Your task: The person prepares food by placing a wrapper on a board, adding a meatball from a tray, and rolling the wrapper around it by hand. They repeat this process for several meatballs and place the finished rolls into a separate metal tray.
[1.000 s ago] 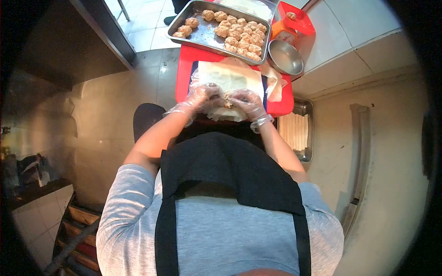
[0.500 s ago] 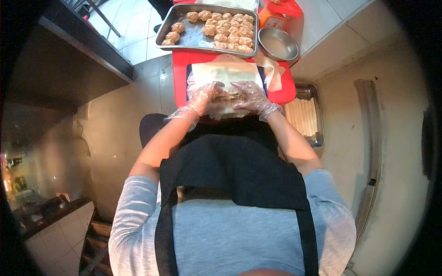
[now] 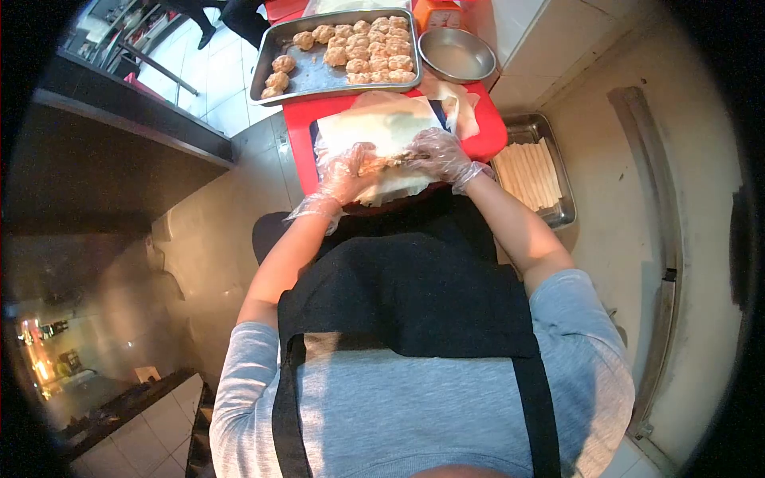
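My left hand (image 3: 347, 174) and my right hand (image 3: 440, 156), both in clear plastic gloves, are at the two ends of a strip of brownish filling (image 3: 390, 162). The filling lies across a pale thin sheet (image 3: 374, 127) on a dark blue-edged board on the red table (image 3: 300, 151). Fingers of both hands are curled in and touch the filling. Behind the sheet is a metal tray (image 3: 319, 89) with several lumpy light-brown balls (image 3: 357, 54) in rows at its right and a few along its left.
A round metal bowl (image 3: 457, 56) stands at the back right, before an orange scale (image 3: 437, 14). Lower right, a metal tray (image 3: 567, 209) holds several pale rolls (image 3: 527, 175). A wall is at the right. A person's dark-clothed legs (image 3: 244, 19) show at the top left.
The view has turned and shifted, so the table sits further left and up. Both hands have moved a little further apart along the filling, and more of it shows between them.
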`<move>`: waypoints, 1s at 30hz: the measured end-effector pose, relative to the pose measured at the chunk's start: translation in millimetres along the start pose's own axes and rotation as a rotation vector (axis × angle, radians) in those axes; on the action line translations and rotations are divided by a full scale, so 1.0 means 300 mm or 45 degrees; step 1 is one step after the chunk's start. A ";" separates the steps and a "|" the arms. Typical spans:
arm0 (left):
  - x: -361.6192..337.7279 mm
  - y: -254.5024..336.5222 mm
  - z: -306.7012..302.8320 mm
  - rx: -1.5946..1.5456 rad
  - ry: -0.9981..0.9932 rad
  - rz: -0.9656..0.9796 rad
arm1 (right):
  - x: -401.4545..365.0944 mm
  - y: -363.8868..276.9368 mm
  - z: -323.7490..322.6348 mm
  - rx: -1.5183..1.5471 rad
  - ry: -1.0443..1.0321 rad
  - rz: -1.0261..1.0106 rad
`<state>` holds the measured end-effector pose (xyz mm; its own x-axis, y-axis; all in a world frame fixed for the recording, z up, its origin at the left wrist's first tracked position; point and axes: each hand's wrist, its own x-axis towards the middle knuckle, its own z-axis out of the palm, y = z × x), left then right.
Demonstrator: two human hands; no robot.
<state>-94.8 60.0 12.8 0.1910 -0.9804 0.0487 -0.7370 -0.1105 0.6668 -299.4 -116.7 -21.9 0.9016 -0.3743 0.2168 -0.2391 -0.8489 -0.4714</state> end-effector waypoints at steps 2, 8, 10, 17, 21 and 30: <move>0.000 0.006 -0.004 0.080 0.016 0.037 | -0.008 0.005 -0.006 0.012 0.105 -0.047; 0.018 0.027 -0.021 0.212 -0.051 0.068 | 0.012 -0.099 -0.031 -0.202 0.150 -0.100; 0.024 0.037 -0.024 0.211 -0.068 0.060 | 0.015 -0.092 0.017 -0.165 0.070 0.017; 0.061 0.134 -0.046 0.070 -0.164 -0.076 | -0.026 0.016 -0.038 -0.018 0.132 -0.036; 0.095 0.167 0.022 0.254 -0.015 0.221 | -0.038 0.050 -0.065 -0.088 0.059 -0.047; 0.137 0.150 0.094 0.133 -0.033 0.107 | -0.034 0.069 -0.023 -0.040 0.172 -0.245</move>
<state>-138.3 10.3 23.8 0.1102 -0.9906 0.0808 -0.8134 -0.0431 0.5802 -316.1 -133.0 -28.2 0.8756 -0.2495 0.4135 -0.0807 -0.9198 -0.3841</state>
